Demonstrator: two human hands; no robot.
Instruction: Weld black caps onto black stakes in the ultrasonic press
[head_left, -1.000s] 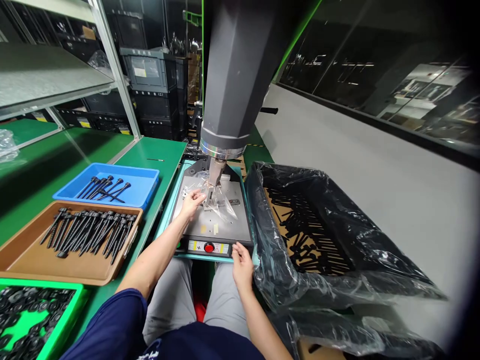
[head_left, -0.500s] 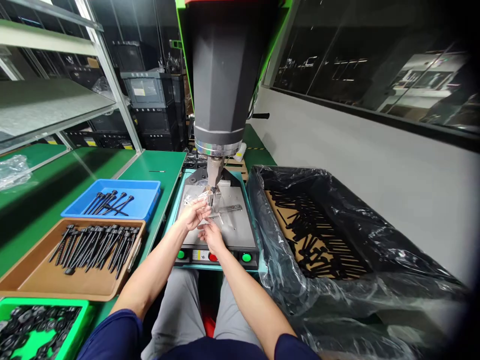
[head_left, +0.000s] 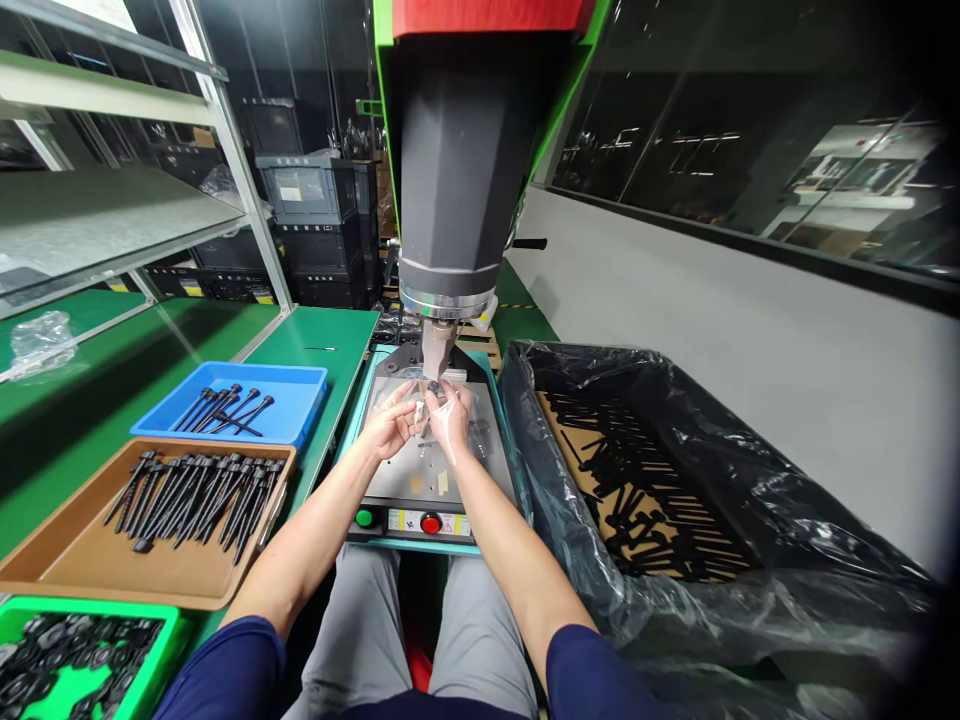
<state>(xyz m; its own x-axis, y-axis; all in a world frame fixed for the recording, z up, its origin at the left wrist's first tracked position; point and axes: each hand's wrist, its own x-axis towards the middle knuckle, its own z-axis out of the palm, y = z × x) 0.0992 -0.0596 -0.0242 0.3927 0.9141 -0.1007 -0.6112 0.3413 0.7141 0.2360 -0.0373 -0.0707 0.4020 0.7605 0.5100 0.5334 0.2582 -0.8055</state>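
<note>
**Two bare hands at a press, below its tapered metal tip**

Item: one left hand (head_left: 391, 428), fingers loosely curled and parted beside the tip; whether they pinch anything I cannot tell.

Item: one right hand (head_left: 451, 422), thumb and fingers drawn in close under the tip, seen through glossy clear plastic film (head_left: 464, 398); its exact grip is hidden.

Item: one small dark piece (head_left: 433, 388), at the right fingertips, directly beneath the tapered grey metal tip (head_left: 436, 348) (too small from where I stand to make out its shape).

Item: one smooth, flat grey metal plate (head_left: 397, 478), below both hands; round green button (head_left: 364, 518) and round red button (head_left: 430, 523) along its front.

To the left: shallow blue plastic tray (head_left: 294, 388) and brown plastic tray (head_left: 71, 555), both bearing slender black round-headed rods (head_left: 196, 492).

To the right: deep bin lined with crinkled black plastic (head_left: 757, 455).
</note>
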